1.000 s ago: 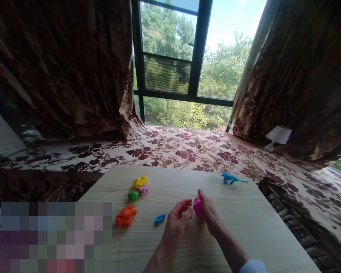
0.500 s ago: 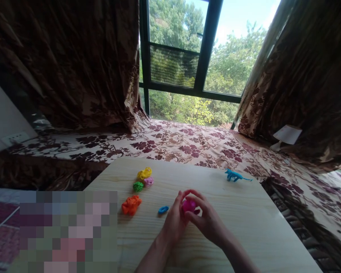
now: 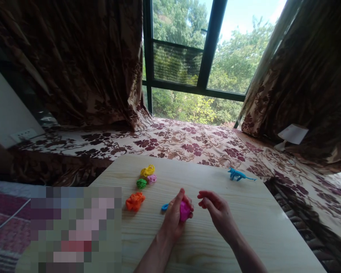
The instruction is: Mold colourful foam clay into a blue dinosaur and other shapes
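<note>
A bright pink lump of modelling clay (image 3: pixel 185 211) lies in my left hand (image 3: pixel 174 212), whose fingers wrap round its far side with the thumb pointing up. Just to the right, my right hand (image 3: pixel 216 206) hovers apart from the clay, its fingers loosely curled and no object visible in them. A small blue ring-like piece (image 3: pixel 164 207) rests on the table, partly covered by the left hand.
An orange crumpled lump (image 3: pixel 135 201) lies left on the wooden table (image 3: pixel 261 227). Behind it sit yellow (image 3: pixel 147 171), green (image 3: pixel 141 184) and light pink (image 3: pixel 151 179) pieces. A blue animal figure (image 3: pixel 238 174) stands at the far right. A white lamp (image 3: pixel 293 134) is beyond.
My right hand has come away from the pink clay and moved right. The clay now stays in my left hand alone. The view has shifted slightly.
</note>
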{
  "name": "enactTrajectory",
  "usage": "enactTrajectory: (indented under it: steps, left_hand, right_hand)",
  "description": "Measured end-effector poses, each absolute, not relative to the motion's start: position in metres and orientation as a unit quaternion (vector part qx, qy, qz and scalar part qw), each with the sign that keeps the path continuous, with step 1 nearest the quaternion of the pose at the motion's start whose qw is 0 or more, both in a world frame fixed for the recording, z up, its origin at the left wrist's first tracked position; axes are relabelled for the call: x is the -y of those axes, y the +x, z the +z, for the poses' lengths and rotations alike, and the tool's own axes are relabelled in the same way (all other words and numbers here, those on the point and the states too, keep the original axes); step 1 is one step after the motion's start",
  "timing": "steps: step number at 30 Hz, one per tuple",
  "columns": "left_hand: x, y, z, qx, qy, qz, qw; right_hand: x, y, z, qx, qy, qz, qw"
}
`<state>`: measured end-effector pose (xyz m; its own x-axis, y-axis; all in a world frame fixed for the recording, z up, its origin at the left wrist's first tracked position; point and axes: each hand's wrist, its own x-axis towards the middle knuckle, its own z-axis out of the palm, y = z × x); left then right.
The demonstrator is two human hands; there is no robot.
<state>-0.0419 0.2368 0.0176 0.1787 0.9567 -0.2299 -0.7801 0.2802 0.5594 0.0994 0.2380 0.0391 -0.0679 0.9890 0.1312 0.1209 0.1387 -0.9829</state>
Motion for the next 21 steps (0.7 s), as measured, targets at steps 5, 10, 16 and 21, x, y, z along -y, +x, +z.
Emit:
enactTrajectory:
  steps: [5,10,16,21]
  left_hand:
    - [-0.235,-0.040,0.018,-0.260,0.150,0.574,0.761]
    - [-0.236,-0.038,0.013,-0.256,0.120,0.570,0.772]
    - [-0.237,-0.041,0.022,-0.209,0.101,0.524,0.819]
    - [-0.230,-0.041,0.036,-0.117,0.097,0.475,0.867]
  right_hand:
    - [-0.237,0.098,0.038,0.572,-0.481,0.456,0.484]
    - [-0.236,0.098,0.038,0.584,-0.483,0.443,0.479]
    - [-0.227,0.086,0.050,0.647,-0.482,0.340,0.483]
    - [-0.228,0.070,0.059,0.737,-0.454,0.240,0.439]
